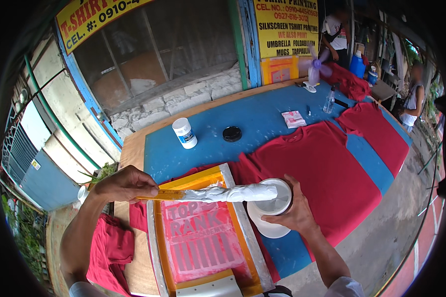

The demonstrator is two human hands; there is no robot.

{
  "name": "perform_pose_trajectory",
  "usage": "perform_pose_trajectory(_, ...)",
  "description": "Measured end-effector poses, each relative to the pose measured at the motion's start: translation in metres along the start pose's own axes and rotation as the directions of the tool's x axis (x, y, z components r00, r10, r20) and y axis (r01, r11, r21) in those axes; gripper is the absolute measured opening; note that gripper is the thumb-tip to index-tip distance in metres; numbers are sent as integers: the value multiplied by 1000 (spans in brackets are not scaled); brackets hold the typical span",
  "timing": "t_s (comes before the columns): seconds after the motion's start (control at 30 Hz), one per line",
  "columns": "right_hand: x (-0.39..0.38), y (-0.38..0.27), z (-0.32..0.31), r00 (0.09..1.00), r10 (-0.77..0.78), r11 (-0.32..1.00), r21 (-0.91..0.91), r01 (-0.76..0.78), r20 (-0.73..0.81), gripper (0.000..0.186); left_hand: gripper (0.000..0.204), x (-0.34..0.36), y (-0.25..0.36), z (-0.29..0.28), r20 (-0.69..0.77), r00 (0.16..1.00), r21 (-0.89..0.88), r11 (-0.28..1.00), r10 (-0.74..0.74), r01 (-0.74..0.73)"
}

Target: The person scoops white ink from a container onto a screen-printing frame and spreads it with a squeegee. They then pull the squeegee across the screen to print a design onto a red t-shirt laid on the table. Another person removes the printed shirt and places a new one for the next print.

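Stick (169,194), yellow and thickly coated in white paste (223,193) along its far part, is held roughly level above the screen, far end over the mouth of the white tub (286,189). Can't tell if it touches the rim. Left hand (126,184) pinches the bare yellow end between thumb and fingers. Right hand (298,210) grasps the tub from its right side, thumb in front, fingers behind. Screen (205,252), yellow-edged with pale lettering and stripes, lies below the stick, left of the tub. Large red shirt (312,173) flat to the right; smaller red shirt (371,126) beyond it. Red bundle (111,247) left of the screen. Farther back on the blue table (208,143): white jar (184,133), black lid (232,133), pink-white packet (293,119), clear bottle (329,101), purple fan (314,69). Two people in the right background, one (336,37) near the fan.
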State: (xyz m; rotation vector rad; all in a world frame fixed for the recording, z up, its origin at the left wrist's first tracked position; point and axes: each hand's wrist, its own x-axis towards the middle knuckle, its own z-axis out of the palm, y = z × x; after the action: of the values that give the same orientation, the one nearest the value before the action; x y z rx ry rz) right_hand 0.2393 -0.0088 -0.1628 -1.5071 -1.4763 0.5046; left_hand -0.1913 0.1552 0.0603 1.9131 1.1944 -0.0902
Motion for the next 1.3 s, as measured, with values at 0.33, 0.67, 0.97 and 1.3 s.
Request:
perform_pose_trajectory(0.33, 3, 1, 5, 997, -69, 995, 70, 70, -21, 134, 32, -65, -131, 5, -166, 981, -348, 937, -97, 34)
perform_pose_trajectory(0.67, 7, 1, 14, 999, -18, 976, 215, 24, -32, 135, 18, 10, -330, 87, -510, 822, 360, 931, 253, -63)
perform_pose_trajectory(0.97, 7, -11, 27, 999, 9, 971, 240, -1, -33, 133, 15, 56, -382, 106, -576, 696, 485, 865, 429, -132)
perform_pose_trajectory(1.3, 4, -14, 26, 999, -2, 978, 208, 12, -50, 134, 13, 62, -401, 105, -565, 706, 442, 879, 428, -179)
